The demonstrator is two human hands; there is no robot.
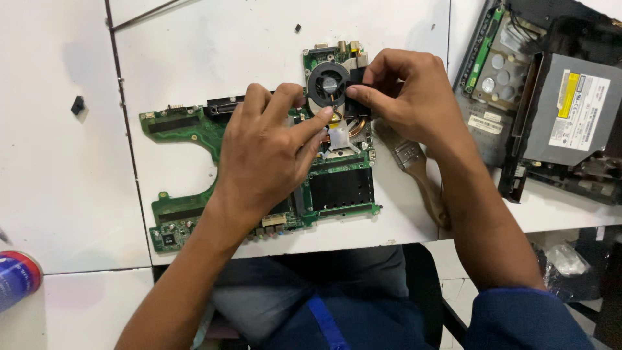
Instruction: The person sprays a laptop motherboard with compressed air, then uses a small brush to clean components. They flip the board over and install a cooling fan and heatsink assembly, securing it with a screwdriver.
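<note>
One green motherboard (194, 129) lies flat on the white table (58, 162), near its front edge. One round black cooling fan (328, 85) sits at the board's far right corner, copper heatsink fins just beside it.

Left hand (269, 149) lies over the middle of the board, fingers half curled, fingertips touching the fan's near edge; grasping nothing that I can see. Right hand (405, 94) pinches the fan's right side between thumb and forefinger. What exactly it pinches, probably the fan housing, is hidden by the fingers.

One paint brush (414, 172) with a wooden handle lies on the table right of the board, partly under the right wrist. One opened laptop chassis (492, 97) at far right, with one grey optical drive (573, 110) resting on it. One spray can (16, 279) with a red band at the left edge, cut off by the frame. Two small black bits on the table: one (78, 104) at left, one (297, 28) at top.

Surface: white table panels with dark seams. Below the edge, the person's lap in dark clothing, blue sleeve at lower right, tiled floor beyond.
</note>
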